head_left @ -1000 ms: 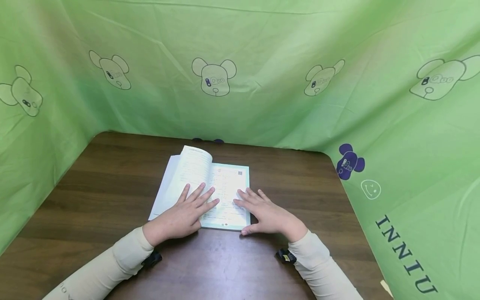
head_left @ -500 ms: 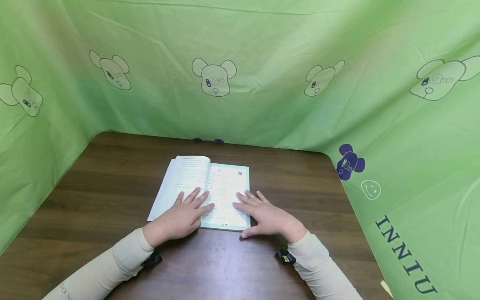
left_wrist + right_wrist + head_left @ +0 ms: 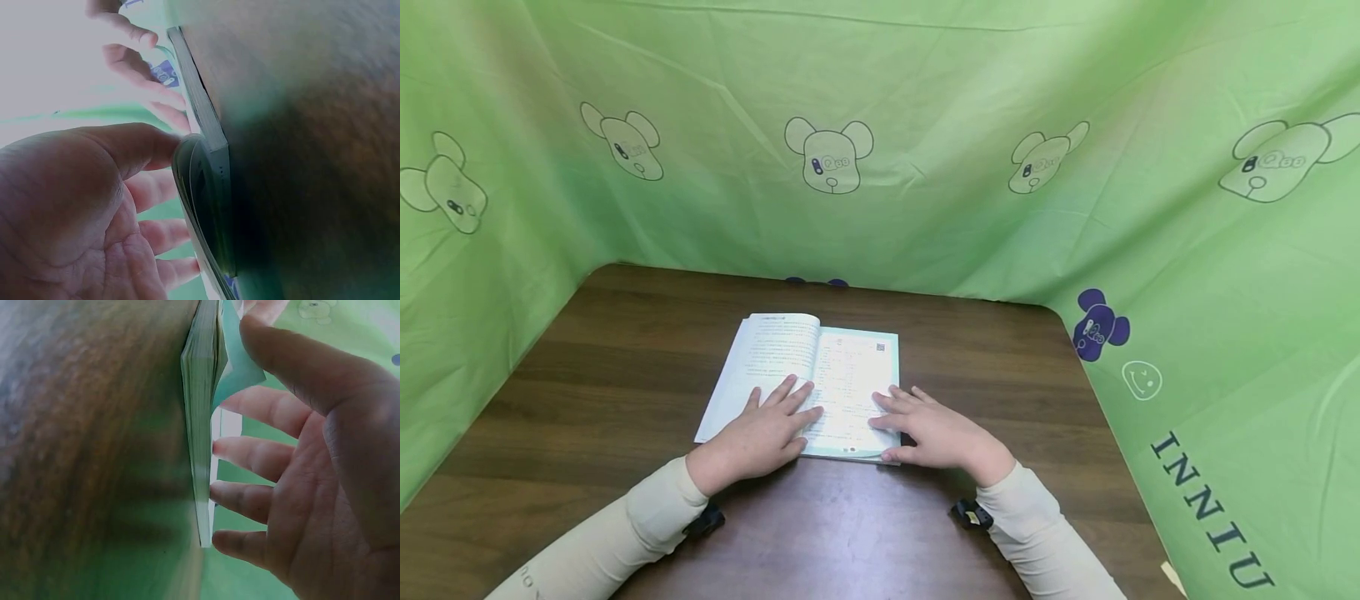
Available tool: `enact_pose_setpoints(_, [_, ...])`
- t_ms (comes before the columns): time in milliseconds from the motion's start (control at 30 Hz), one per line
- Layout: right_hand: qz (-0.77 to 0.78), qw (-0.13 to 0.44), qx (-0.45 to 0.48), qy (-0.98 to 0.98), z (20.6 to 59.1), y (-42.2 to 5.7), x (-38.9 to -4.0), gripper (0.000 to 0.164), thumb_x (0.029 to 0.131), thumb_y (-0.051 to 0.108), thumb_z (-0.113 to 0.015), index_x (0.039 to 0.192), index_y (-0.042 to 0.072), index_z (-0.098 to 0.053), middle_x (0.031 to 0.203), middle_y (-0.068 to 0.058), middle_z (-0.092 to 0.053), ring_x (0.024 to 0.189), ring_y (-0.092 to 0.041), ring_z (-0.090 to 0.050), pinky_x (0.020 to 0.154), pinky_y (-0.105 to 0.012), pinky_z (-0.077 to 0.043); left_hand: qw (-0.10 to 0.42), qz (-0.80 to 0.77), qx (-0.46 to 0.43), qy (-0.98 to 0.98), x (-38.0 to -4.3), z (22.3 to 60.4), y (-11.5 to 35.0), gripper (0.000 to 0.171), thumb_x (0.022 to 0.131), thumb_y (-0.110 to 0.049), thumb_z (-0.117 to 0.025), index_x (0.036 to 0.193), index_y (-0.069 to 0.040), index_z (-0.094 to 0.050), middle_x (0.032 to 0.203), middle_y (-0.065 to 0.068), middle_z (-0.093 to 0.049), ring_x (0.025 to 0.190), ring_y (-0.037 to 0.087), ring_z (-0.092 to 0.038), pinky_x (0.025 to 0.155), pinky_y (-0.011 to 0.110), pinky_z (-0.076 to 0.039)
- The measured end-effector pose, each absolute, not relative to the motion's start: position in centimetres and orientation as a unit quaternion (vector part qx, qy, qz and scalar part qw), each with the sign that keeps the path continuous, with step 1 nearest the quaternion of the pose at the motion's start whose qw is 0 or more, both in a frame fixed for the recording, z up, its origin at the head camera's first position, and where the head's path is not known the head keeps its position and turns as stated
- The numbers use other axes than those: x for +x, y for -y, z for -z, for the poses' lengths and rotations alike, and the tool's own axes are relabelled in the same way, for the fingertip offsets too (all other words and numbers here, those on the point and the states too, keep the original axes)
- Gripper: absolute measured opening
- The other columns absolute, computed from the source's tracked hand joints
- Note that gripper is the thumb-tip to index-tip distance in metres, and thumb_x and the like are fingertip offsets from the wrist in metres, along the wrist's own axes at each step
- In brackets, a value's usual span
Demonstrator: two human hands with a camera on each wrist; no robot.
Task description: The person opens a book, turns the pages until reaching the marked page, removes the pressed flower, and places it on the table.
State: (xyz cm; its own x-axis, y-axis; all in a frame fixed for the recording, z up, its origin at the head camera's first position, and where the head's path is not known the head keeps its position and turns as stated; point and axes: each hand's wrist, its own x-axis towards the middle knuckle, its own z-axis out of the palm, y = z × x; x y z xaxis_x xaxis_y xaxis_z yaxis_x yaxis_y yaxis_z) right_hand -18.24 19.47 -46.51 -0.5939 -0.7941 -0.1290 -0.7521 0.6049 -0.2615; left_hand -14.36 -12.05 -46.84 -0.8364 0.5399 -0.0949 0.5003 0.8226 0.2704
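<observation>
An open book (image 3: 853, 367) with printed pages lies on the wooden table. My left hand (image 3: 756, 437) rests with fingers spread over the lower part of its left page and the fold. In the left wrist view, that thumb (image 3: 147, 147) touches the curved page edges near the spine. My right hand (image 3: 936, 429) is at the right page's lower corner, fingertips on the paper. In the right wrist view, a page corner (image 3: 240, 369) stands lifted off the page stack beside the right thumb (image 3: 294, 356), while the other fingers reach the page with their tips.
The brown table (image 3: 1000, 375) extends around the book on all sides. A green cloth (image 3: 925, 225) printed with bear heads hangs behind and beside it. Dark wrist devices (image 3: 972, 513) sit under both sleeves.
The raised left-hand pages have settled flatter under my left hand, which drew slightly back. My right thumb has moved in to the lower page corner, and that corner is lifted.
</observation>
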Motion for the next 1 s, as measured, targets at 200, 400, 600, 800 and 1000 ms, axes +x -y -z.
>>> enact_pose_setpoints(200, [0.075,0.095,-0.449,-0.885,46.1,-19.3,-18.3,0.039,0.098,0.039,-0.069,0.13,0.018,-0.072,0.157,-0.01,-0.049,0.148,-0.037,-0.04,0.119,-0.06,-0.029,0.082,-0.125,0.266,-0.952,-14.3,46.8,12.1,0.048,0.101,-0.022,-0.056,0.148,-0.02,-0.057,0.166,0.012,-0.033,0.156,0.038,-0.02,0.108,0.078,-0.027])
enact_pose_setpoints(400, [0.075,0.081,-0.469,-0.876,45.7,-19.3,-18.2,0.018,0.093,0.027,-0.076,0.109,0.02,-0.08,0.146,-0.009,-0.061,0.141,-0.036,-0.051,0.115,-0.061,-0.036,0.074,-0.122,0.277,-0.95,-14.3,46.9,12.1,0.046,0.1,-0.019,-0.053,0.144,-0.023,-0.061,0.166,0.012,-0.034,0.156,0.04,-0.02,0.106,0.079,-0.028])
enact_pose_setpoints(600, [0.067,0.071,-0.483,-0.87,45.3,-19.2,-18.2,0.002,0.092,0.018,-0.076,0.091,0.02,-0.077,0.138,-0.009,-0.066,0.136,-0.034,-0.056,0.111,-0.06,-0.041,0.061,-0.111,0.291,-0.948,-14.2,47.0,12.1,0.043,0.1,-0.019,-0.053,0.141,-0.024,-0.064,0.164,0.01,-0.038,0.155,0.042,-0.021,0.105,0.08,-0.029])
enact_pose_setpoints(800, [0.093,0.03,-0.477,-0.873,45.4,-19.3,-18.4,0.006,0.099,0.018,-0.068,0.098,0.014,-0.072,0.108,0.002,-0.076,0.106,-0.019,-0.072,0.105,-0.051,-0.049,0.079,-0.116,0.281,-0.949,-14.2,47.0,11.8,0.044,0.101,-0.037,-0.063,0.143,-0.024,-0.062,0.165,0.009,-0.036,0.157,0.041,-0.016,0.107,0.08,-0.026])
enact_pose_setpoints(1000, [0.108,-0.033,-0.473,-0.874,45.6,-19.2,-18.5,0.006,0.101,0.023,-0.065,0.099,0.019,-0.069,0.081,0.015,-0.066,0.068,-0.004,-0.056,0.073,-0.03,-0.053,0.074,-0.114,0.278,-0.951,-14.0,47.2,11.5,0.057,0.092,-0.047,-0.074,0.142,-0.021,-0.063,0.164,0.009,-0.038,0.157,0.042,-0.015,0.107,0.08,-0.026])
